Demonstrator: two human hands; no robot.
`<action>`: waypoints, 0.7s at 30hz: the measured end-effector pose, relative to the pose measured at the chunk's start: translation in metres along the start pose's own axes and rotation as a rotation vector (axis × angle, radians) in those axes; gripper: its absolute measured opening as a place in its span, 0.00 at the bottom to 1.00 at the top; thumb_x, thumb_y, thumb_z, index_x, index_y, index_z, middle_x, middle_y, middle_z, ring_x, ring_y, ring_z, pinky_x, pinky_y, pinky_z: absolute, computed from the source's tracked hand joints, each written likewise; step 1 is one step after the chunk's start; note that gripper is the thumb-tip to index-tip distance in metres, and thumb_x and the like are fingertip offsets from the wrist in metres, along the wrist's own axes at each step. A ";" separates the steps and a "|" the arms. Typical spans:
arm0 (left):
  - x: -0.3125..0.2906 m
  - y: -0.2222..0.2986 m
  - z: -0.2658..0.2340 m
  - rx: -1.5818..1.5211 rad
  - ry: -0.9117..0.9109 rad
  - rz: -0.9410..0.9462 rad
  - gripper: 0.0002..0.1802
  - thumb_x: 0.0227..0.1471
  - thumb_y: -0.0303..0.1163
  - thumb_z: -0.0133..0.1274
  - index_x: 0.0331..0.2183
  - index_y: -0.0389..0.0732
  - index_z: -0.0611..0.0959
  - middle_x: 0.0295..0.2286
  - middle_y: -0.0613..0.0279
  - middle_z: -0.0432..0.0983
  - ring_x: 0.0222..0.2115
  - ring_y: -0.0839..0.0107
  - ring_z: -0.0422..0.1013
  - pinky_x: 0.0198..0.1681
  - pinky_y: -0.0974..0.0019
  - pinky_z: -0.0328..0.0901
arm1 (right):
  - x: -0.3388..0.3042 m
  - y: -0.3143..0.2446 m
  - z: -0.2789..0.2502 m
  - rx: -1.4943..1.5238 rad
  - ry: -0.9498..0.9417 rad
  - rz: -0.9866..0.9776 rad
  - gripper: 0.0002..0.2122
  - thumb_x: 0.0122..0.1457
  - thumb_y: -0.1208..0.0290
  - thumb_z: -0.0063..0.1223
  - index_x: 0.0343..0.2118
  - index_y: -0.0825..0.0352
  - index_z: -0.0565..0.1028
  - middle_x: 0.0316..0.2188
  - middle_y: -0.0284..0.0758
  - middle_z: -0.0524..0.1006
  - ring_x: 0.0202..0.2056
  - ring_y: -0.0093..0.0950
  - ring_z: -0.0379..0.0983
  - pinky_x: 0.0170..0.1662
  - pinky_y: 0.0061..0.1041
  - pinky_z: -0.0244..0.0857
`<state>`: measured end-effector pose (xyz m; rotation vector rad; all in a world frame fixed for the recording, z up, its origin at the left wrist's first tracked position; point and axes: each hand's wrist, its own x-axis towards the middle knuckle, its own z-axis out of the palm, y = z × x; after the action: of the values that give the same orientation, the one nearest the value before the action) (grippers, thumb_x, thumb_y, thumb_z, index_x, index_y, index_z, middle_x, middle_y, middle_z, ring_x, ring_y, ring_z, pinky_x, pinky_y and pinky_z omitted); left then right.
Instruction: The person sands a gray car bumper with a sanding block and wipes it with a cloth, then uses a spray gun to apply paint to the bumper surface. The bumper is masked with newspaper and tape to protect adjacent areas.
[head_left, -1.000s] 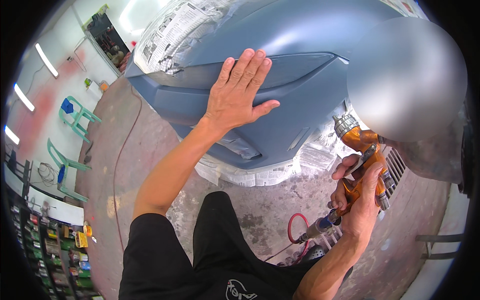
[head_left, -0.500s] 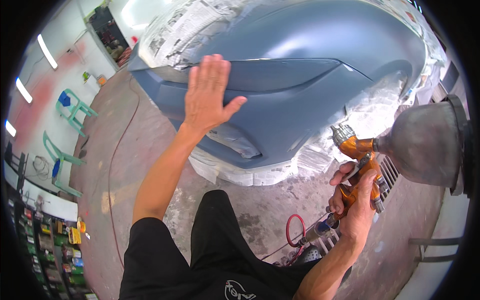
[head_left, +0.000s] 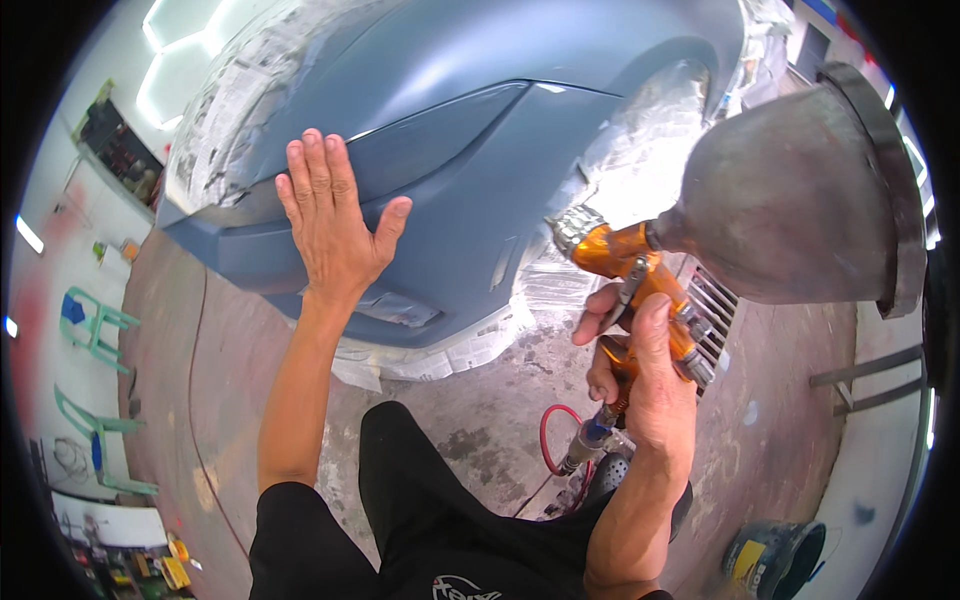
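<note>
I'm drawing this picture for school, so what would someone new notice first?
Probably the orange spray gun in the person's right hand, with its big, dark cup filling the upper right. Next comes the shiny blue-grey car body across the top middle, with newspaper along its edges. The left hand, open and flat, shows in front of it, left of centre; I can't tell if it touches.

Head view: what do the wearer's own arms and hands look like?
Left hand and right hand: no gloves, no rings visible. Left forearm and right forearm: bare, no watch or cable on either wrist. Left sleeve: plain black, ends near the elbow. Right sleeve is mostly out of frame.
</note>
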<state>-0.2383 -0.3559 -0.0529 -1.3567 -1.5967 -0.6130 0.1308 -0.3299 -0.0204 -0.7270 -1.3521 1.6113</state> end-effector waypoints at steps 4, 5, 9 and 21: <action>0.017 0.050 0.009 0.001 -0.116 0.181 0.56 0.68 0.64 0.55 0.79 0.36 0.58 0.79 0.48 0.51 0.81 0.51 0.41 0.81 0.40 0.31 | 0.001 -0.003 0.000 -0.002 -0.023 0.001 0.33 0.76 0.35 0.48 0.52 0.70 0.77 0.32 0.39 0.81 0.16 0.18 0.63 0.22 0.21 0.61; 0.022 0.065 0.015 -0.011 -0.146 0.214 0.56 0.68 0.66 0.54 0.78 0.36 0.60 0.79 0.49 0.53 0.81 0.53 0.42 0.81 0.41 0.31 | 0.001 -0.003 -0.003 -0.007 -0.025 -0.003 0.33 0.77 0.35 0.48 0.53 0.71 0.77 0.32 0.39 0.81 0.16 0.18 0.63 0.22 0.20 0.61; 0.043 0.106 0.037 0.021 -0.240 0.313 0.56 0.67 0.70 0.52 0.75 0.34 0.67 0.76 0.51 0.59 0.80 0.57 0.47 0.82 0.42 0.35 | -0.001 -0.008 -0.009 -0.016 -0.004 -0.027 0.34 0.77 0.35 0.47 0.54 0.71 0.76 0.32 0.39 0.81 0.17 0.17 0.64 0.22 0.19 0.60; 0.101 0.147 0.099 0.246 -0.210 0.439 0.56 0.67 0.73 0.46 0.76 0.37 0.66 0.77 0.56 0.57 0.80 0.61 0.43 0.84 0.46 0.32 | 0.000 -0.018 -0.027 0.030 0.040 -0.036 0.33 0.78 0.36 0.45 0.58 0.70 0.75 0.34 0.38 0.82 0.16 0.16 0.62 0.22 0.18 0.58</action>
<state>-0.1282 -0.1851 -0.0366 -1.5529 -1.4120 -0.0092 0.1587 -0.3175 -0.0090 -0.7095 -1.3026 1.5777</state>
